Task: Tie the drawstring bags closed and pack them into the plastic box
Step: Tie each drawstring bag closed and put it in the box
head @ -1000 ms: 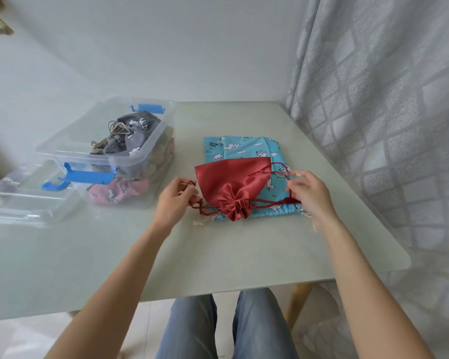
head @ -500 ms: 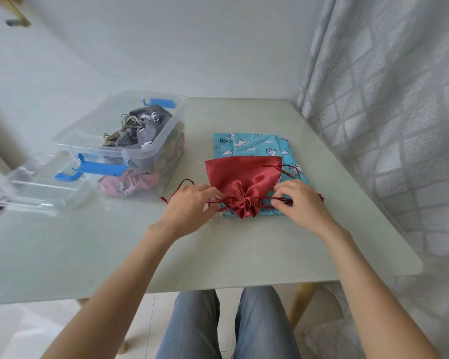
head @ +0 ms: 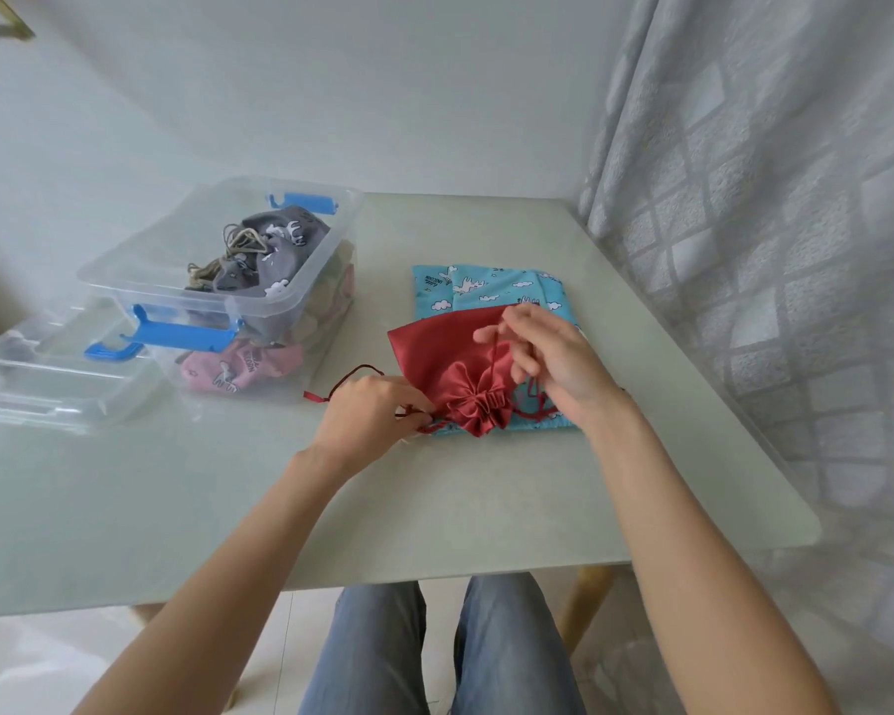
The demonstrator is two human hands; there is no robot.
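A red satin drawstring bag (head: 442, 358) lies on top of a blue cloud-print bag (head: 486, 289) in the middle of the table, its mouth gathered toward me. My left hand (head: 370, 412) pinches the dark red cord at the left of the gathered mouth. Over the bag, my right hand (head: 553, 353) holds the other cord, lifted in a loop. The clear plastic box (head: 140, 260) with blue latches stands at the left and holds a grey bag (head: 274, 245) on top and a pink bag (head: 238, 369) below.
The box's clear lid (head: 47, 374) lies left of the box near the table's edge. A patterned curtain (head: 770, 224) hangs along the right side of the table. A white wall stands behind. My knees show under the table's front edge.
My hands came in from the sides to the gathered mouth. The right hand then rose over the bag with a cord loop, while the left stayed low at the mouth's left side.
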